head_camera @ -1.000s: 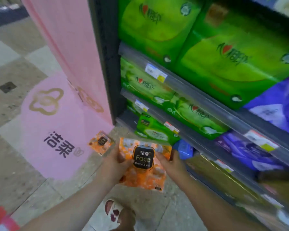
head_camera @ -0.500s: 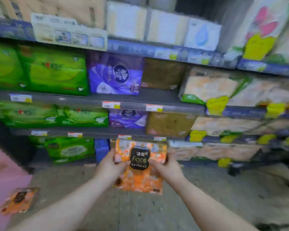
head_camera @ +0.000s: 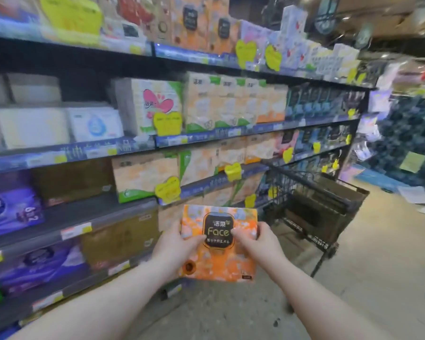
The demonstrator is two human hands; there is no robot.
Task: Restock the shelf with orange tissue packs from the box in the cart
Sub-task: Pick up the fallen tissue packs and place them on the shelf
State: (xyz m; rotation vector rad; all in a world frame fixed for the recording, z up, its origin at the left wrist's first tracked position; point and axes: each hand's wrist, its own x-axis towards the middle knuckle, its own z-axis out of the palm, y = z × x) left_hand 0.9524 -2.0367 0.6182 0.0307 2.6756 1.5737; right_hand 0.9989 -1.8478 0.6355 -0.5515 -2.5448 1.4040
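Plastic wrap on the orange tissue pack point(head_camera: 219, 244) looks slick and soft, and we judge it light and squashy, so the side edges suit a hold best. We hold it just left of the cart point(head_camera: 304, 185), our left hand point(head_camera: 174, 245) and right hand point(head_camera: 258, 244) each clasping one side, thumbs on the printed front, the shelf point(head_camera: 88, 213) rising left of the cart

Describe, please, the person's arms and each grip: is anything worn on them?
The left forearm and the right forearm are bare down to the lower edge of the picture; no sleeve shows. The left grip and the right grip wear no glove, and I see no ring, watch or bracelet.
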